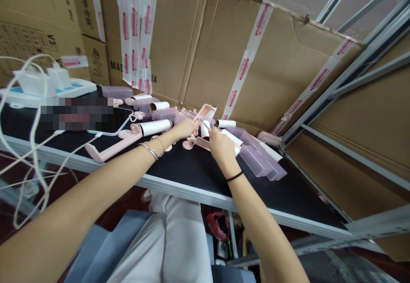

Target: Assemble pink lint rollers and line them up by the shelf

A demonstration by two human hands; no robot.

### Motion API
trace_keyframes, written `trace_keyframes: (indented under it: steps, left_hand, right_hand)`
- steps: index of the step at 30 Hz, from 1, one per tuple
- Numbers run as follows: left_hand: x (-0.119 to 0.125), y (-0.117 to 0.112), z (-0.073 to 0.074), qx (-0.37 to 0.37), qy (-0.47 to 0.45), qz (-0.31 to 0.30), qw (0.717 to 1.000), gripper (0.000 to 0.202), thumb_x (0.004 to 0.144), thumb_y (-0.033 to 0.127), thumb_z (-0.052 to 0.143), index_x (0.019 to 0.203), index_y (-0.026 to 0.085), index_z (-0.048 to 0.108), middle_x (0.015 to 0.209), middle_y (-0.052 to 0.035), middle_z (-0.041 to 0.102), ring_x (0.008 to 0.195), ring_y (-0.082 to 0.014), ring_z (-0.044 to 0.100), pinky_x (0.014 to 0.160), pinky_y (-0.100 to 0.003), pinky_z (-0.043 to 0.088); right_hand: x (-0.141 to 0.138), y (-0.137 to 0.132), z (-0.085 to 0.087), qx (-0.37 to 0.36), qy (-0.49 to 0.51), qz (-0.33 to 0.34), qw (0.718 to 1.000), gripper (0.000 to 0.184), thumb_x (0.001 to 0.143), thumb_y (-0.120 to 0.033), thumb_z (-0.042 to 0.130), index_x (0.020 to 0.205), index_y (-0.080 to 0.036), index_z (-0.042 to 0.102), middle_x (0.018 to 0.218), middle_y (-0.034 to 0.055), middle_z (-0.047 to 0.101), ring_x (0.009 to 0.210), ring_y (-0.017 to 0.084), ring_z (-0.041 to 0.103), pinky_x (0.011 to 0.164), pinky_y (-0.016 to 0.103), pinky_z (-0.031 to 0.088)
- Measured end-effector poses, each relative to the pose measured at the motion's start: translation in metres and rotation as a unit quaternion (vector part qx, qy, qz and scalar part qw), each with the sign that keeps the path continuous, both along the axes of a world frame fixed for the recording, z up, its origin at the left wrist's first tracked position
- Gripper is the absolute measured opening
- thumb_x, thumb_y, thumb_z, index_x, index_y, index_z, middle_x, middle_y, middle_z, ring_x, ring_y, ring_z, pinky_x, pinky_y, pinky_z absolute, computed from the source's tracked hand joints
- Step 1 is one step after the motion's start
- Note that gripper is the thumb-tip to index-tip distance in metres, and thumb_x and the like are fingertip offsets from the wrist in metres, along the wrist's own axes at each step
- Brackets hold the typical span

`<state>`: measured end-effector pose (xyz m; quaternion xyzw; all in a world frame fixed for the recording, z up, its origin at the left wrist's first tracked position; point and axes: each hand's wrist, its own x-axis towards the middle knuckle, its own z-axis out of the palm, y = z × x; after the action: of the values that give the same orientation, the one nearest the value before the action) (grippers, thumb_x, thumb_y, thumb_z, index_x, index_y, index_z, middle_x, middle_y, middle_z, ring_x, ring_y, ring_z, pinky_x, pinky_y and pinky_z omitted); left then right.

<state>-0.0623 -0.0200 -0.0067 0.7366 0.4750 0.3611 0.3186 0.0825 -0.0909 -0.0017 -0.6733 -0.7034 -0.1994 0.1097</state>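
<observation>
My left hand [186, 128] is closed on a pale pink plastic housing [203, 114], a long hollow piece that it holds tilted up above the tabletop. Fingers curled, my right hand [221, 146] grips a thin grey rod-like tool [205, 124] whose tip points at the housing; its handle is hidden in the fist. Just below lie another pink trough-shaped piece [202, 143] and a small pink round cap [187, 145]. A white tube [205, 130] stands between the hands. To the left rests a long pink holder [112, 148] beside a white roll [156, 127].
Purple translucent cases [256, 161] lie right of my right hand, more with white tubes along the back. A phone [121, 121] and a power strip [80, 87] with white cables [33, 133] are at left. Cardboard [198, 61] walls the back; a metal frame [339, 76] stands right.
</observation>
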Motion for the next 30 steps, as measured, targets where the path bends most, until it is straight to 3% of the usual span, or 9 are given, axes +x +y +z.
trace_keyframes:
  steps: [3,8,14,22,30]
  left_hand:
    - [0.001,-0.001,0.000,0.010,0.041,0.019,0.999,0.050,0.086,0.045,0.037,0.051,0.014,0.056,0.057,-0.0064,0.061,0.049,-0.0117,0.051,0.052,-0.025,0.040]
    - [-0.003,-0.002,0.002,0.000,0.037,0.008,0.999,0.051,0.088,0.044,0.036,0.051,0.014,0.056,0.056,-0.0052,0.061,0.045,-0.0101,0.048,0.049,-0.024,0.036]
    - [-0.007,-0.001,0.004,0.002,0.035,-0.004,0.999,0.050,0.089,0.041,0.037,0.050,0.014,0.054,0.068,-0.0067,0.066,0.045,-0.0075,0.047,0.049,-0.022,0.035]
    - [-0.010,0.000,0.000,0.004,0.025,-0.029,0.999,0.045,0.088,0.042,0.039,0.058,0.013,0.058,0.059,-0.0052,0.062,0.053,-0.0110,0.053,0.054,-0.022,0.039]
    - [-0.012,-0.011,0.010,-0.042,-0.026,-0.076,0.996,0.039,0.087,0.036,0.045,0.054,0.015,0.052,0.054,-0.0033,0.057,0.055,-0.0116,0.055,0.058,-0.024,0.043]
  right_hand:
    - [0.003,0.001,0.000,-0.002,0.006,-0.004,1.000,0.036,0.097,-0.036,0.019,0.104,-0.019,0.050,0.085,0.0107,0.068,0.075,0.020,0.066,0.063,0.026,0.043]
    - [0.008,0.001,-0.001,0.002,0.001,0.006,1.000,0.039,0.096,-0.037,0.019,0.101,-0.019,0.053,0.082,0.0098,0.068,0.075,0.021,0.066,0.061,0.025,0.041]
    - [0.010,0.000,0.001,-0.005,0.004,0.020,1.000,0.040,0.096,-0.037,0.020,0.101,-0.019,0.055,0.082,0.0091,0.067,0.076,0.020,0.064,0.061,0.025,0.038]
    - [0.017,0.001,0.002,-0.021,-0.010,0.051,0.998,0.040,0.097,-0.036,0.018,0.103,-0.018,0.054,0.085,0.0090,0.068,0.077,0.019,0.064,0.061,0.024,0.035]
    - [0.022,0.005,-0.002,-0.024,-0.039,0.067,0.997,0.037,0.097,-0.036,0.019,0.102,-0.018,0.051,0.085,0.0089,0.068,0.075,0.018,0.065,0.059,0.024,0.035]
